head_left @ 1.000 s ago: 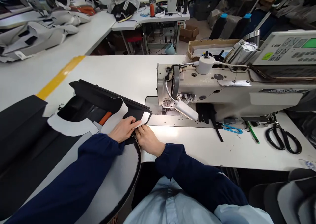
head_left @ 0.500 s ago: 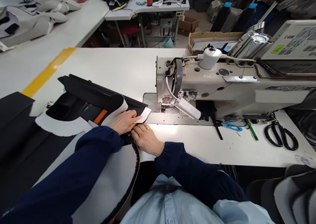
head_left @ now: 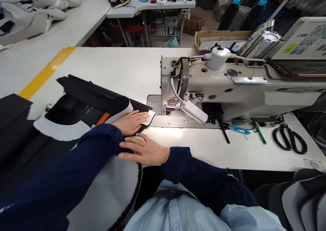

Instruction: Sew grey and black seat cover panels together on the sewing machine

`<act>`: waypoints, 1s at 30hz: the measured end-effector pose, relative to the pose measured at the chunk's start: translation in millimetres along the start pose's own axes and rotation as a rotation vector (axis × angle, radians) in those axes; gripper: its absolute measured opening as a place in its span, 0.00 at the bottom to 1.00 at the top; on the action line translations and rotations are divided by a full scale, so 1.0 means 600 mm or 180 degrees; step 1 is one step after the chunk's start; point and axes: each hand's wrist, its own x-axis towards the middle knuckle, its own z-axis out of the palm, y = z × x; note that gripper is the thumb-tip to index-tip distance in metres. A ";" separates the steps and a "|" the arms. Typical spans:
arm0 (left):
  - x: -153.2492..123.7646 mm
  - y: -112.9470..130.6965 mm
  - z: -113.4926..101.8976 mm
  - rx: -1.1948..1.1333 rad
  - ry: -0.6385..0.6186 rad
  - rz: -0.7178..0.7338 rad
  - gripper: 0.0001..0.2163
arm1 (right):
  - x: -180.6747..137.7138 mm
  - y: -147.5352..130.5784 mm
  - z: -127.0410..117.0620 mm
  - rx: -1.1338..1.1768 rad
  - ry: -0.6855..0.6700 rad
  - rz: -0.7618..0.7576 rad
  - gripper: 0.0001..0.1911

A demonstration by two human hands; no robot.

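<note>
My left hand [head_left: 132, 121] lies flat, fingers together, on the white-backed corner of a black and white fabric piece [head_left: 86, 102], just left of the sewing machine's needle [head_left: 168, 109]. An orange strip [head_left: 103, 118] shows in the folded piece. My right hand [head_left: 144, 150] lies open and flat, fingers stretched leftward, on the grey panel with black piping [head_left: 112, 187] at the table's front edge. Neither hand grips anything. The sewing machine [head_left: 229, 88] stands to the right with its lamp [head_left: 195, 110] lit.
Blue snips [head_left: 238, 130], a green pen [head_left: 260, 133] and black scissors [head_left: 290, 139] lie right of the needle plate. A control panel [head_left: 303, 37] and a cardboard box [head_left: 216, 39] sit behind the machine. Fabric piles [head_left: 28, 14] lie on the far left table.
My right hand left the fabric corner, moved back and left, and flattened on the grey panel. My left hand slid forward over the white corner toward the needle.
</note>
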 end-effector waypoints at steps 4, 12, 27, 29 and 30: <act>0.003 0.005 0.013 -0.0049 0.0089 -0.0109 0.23 | -0.001 -0.007 -0.005 0.0028 -0.0365 -0.0347 0.12; 0.030 0.031 0.033 -0.0105 0.0311 -0.0739 0.22 | -0.044 0.014 -0.035 0.0602 -0.0319 0.0315 0.08; 0.062 0.084 0.017 0.0085 0.0132 -0.0870 0.24 | -0.133 0.033 -0.062 0.1099 -0.0371 0.0445 0.11; 0.063 0.083 0.014 0.0086 0.0083 -0.0838 0.24 | -0.134 0.032 -0.062 0.1120 -0.0316 0.0413 0.11; 0.063 0.084 0.014 0.0076 0.0070 -0.0827 0.24 | -0.135 0.031 -0.062 0.1133 -0.0262 0.0389 0.11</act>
